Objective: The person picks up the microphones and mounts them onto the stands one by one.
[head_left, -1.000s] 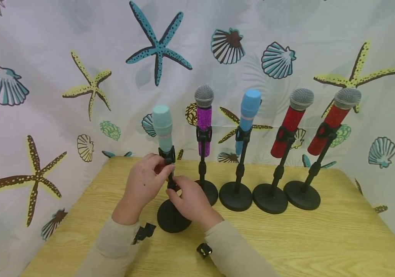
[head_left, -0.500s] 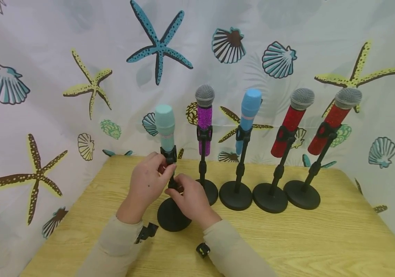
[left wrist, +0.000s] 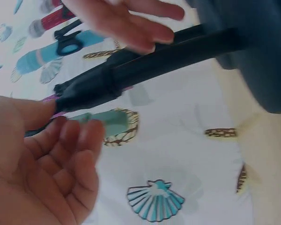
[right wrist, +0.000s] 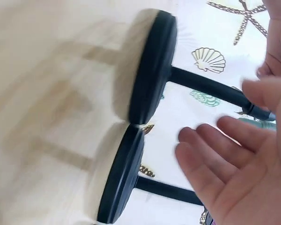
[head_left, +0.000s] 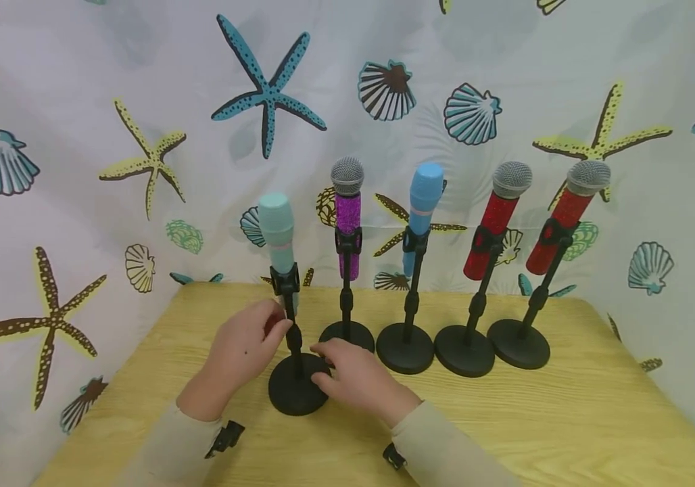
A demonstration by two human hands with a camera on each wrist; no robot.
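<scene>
A mint-green microphone [head_left: 276, 220] sits in the clip of a black desktop stand [head_left: 299, 387] at the left end of a row. My left hand [head_left: 244, 348] is right beside that stand's pole, thumb near the collar and fingers loosely bent; in the left wrist view the thumb tip overlaps the dark pole [left wrist: 159, 63]. On the other side of the pole, my right hand [head_left: 360, 379] hovers low over the base with fingers spread and nothing held. The right wrist view shows its relaxed fingers [right wrist: 201, 154] apart from the pole [right wrist: 206, 86].
To the right stand a purple microphone [head_left: 347, 213], a blue microphone [head_left: 424, 196] and two red microphones [head_left: 496, 216], each on a round-based black stand, bases close together. All are on a wood-grain table [head_left: 506, 433] before a sea-patterned cloth [head_left: 347, 40].
Both hands have let go of the mint microphone's stand; the right has drawn away to the right and down, the left slightly down. The head view has shifted slightly.
</scene>
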